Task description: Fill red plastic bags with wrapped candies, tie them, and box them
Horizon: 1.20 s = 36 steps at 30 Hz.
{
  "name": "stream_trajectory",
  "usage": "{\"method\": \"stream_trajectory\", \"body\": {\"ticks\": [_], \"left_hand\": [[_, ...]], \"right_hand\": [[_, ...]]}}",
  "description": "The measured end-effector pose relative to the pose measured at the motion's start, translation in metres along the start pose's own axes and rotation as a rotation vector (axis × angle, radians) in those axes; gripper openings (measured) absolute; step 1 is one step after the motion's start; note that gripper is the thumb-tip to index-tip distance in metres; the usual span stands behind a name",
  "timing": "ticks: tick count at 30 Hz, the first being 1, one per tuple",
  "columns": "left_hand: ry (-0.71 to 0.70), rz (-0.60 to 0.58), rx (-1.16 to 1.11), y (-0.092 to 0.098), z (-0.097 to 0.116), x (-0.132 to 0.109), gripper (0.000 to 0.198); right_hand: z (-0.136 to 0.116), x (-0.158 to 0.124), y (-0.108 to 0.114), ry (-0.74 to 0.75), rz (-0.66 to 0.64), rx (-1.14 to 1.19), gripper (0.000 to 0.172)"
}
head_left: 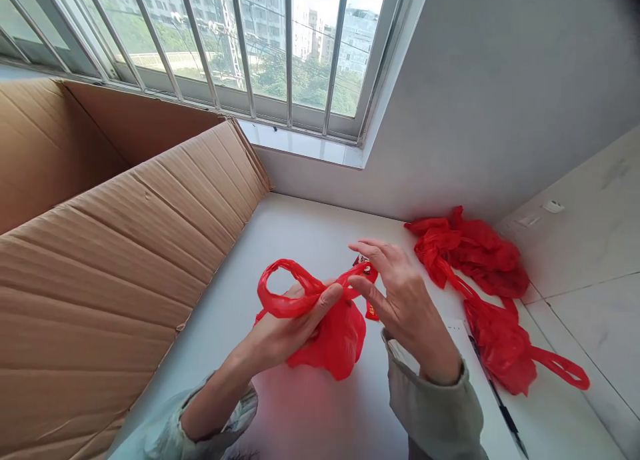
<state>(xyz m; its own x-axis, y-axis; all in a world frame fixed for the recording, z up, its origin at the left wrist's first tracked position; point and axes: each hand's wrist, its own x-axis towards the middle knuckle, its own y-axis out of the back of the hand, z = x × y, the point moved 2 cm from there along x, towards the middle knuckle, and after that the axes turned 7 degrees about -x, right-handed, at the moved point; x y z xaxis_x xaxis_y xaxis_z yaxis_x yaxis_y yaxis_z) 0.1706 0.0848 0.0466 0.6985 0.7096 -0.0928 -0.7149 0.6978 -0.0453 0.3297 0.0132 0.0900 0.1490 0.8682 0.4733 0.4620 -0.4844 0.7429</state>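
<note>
A red plastic bag (340, 343) is held above the white table, its handles twisted together at the neck. My left hand (287, 333) is closed around the gathered neck, thumb pressed on top, and one handle loop stands up over its fingers. To the right, my right hand (400, 287) has its thumb and fingers spread around the other handle end, the thumb tip close to it or touching; I cannot tell which. Behind the bag and this hand, small red printed packets (372, 311) show in part on the table. What the bag holds is hidden.
A large open cardboard box (135, 247) fills the left side. More red plastic bags (475, 253) lie by the wall at the right, one with its handle stretched out. A black pen (507, 417) rests on white paper near them. A barred window (260, 53) is behind.
</note>
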Motion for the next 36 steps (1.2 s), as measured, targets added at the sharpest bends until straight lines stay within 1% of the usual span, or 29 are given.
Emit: {"method": "stream_trajectory", "body": {"ticks": [2, 3, 4, 5, 7, 8, 9, 10, 11, 13, 14, 16, 17, 18, 19, 20, 21, 22, 23, 25, 26, 29, 31, 33, 34, 36], "left_hand": [[0.101, -0.146, 0.006, -0.001, 0.003, 0.001, 0.037], [0.155, -0.180, -0.015, -0.001, 0.003, 0.002, 0.043], [0.203, -0.191, -0.047, -0.001, 0.001, 0.004, 0.048], [0.259, -0.206, -0.094, -0.001, -0.001, 0.006, 0.051], [0.357, -0.252, -0.256, -0.001, -0.005, 0.011, 0.053], [0.385, -0.272, -0.341, 0.000, -0.007, 0.013, 0.050], [0.397, -0.289, -0.423, 0.000, -0.007, 0.015, 0.045], [0.396, -0.302, -0.495, 0.001, -0.007, 0.016, 0.039], [0.386, -0.310, -0.547, 0.002, -0.007, 0.017, 0.033], [0.365, -0.333, -0.601, 0.003, -0.005, 0.018, 0.022], [0.343, -0.352, -0.620, 0.004, -0.004, 0.018, 0.018], [0.267, -0.390, -0.611, 0.004, -0.003, 0.017, 0.017], [0.214, -0.404, -0.584, 0.005, -0.002, 0.017, 0.019], [0.162, -0.411, -0.543, 0.005, -0.002, 0.016, 0.019], [0.122, -0.417, -0.491, 0.005, -0.001, 0.016, 0.020], [0.103, -0.426, -0.433, 0.006, -0.001, 0.015, 0.020], [0.093, -0.437, -0.372, 0.006, -0.001, 0.014, 0.020], [0.079, -0.448, -0.307, 0.007, -0.001, 0.014, 0.020], [0.052, -0.451, -0.236, 0.009, 0.000, 0.013, 0.019], [-0.059, -0.408, -0.037, 0.012, 0.002, 0.013, 0.019], [-0.147, -0.353, 0.087, 0.014, 0.003, 0.013, 0.020], [-0.424, -0.099, 0.464, 0.016, 0.007, 0.015, 0.019], [-0.546, 0.065, 0.635, 0.014, 0.006, 0.017, 0.015], [-0.602, 0.144, 0.713, 0.010, 0.003, 0.019, 0.017], [-0.620, 0.156, 0.719, 0.007, 0.001, 0.020, 0.019], [-0.647, 0.158, 0.711, 0.002, -0.002, 0.021, 0.021]], "right_hand": [[0.024, -0.002, -0.009, -0.135, -0.161, 0.178, 0.030], [0.031, -0.004, -0.014, -0.191, -0.220, 0.283, 0.027], [0.036, -0.006, -0.017, -0.245, -0.239, 0.377, 0.023], [0.037, -0.008, -0.018, -0.297, -0.216, 0.452, 0.019], [0.033, -0.011, -0.017, -0.351, -0.113, 0.563, 0.011], [0.027, -0.012, -0.014, -0.342, -0.084, 0.606, 0.008], [0.020, -0.013, -0.012, -0.305, -0.096, 0.637, 0.005], [0.012, -0.014, -0.010, -0.244, -0.155, 0.649, 0.003], [0.004, -0.015, -0.009, -0.167, -0.245, 0.631, 0.004], [-0.007, -0.018, -0.006, -0.015, -0.433, 0.525, 0.006], [-0.009, -0.019, -0.005, 0.044, -0.505, 0.464, 0.007], [-0.008, -0.021, -0.004, 0.106, -0.586, 0.404, 0.008], [-0.006, -0.021, -0.003, 0.106, -0.578, 0.416, 0.007], [-0.002, -0.019, -0.003, 0.083, -0.525, 0.447, 0.006], [0.002, -0.017, -0.003, 0.044, -0.437, 0.481, 0.008], [0.006, -0.014, -0.004, 0.003, -0.342, 0.508, 0.013], [0.009, -0.012, -0.007, -0.025, -0.273, 0.528, 0.019], [0.011, -0.009, -0.012, -0.034, -0.254, 0.550, 0.027], [0.011, -0.007, -0.018, -0.031, -0.287, 0.578, 0.034], [0.010, -0.004, -0.031, -0.027, -0.413, 0.633, 0.042], [0.010, -0.003, -0.036, -0.043, -0.442, 0.651, 0.042], [0.012, -0.002, -0.042, -0.146, -0.401, 0.642, 0.041], [0.016, -0.003, -0.043, -0.218, -0.406, 0.674, 0.041], [0.020, -0.006, -0.045, -0.303, -0.428, 0.751, 0.042], [0.023, -0.007, -0.047, -0.335, -0.435, 0.794, 0.043], [0.026, -0.008, -0.052, -0.351, -0.459, 0.862, 0.042]]}}
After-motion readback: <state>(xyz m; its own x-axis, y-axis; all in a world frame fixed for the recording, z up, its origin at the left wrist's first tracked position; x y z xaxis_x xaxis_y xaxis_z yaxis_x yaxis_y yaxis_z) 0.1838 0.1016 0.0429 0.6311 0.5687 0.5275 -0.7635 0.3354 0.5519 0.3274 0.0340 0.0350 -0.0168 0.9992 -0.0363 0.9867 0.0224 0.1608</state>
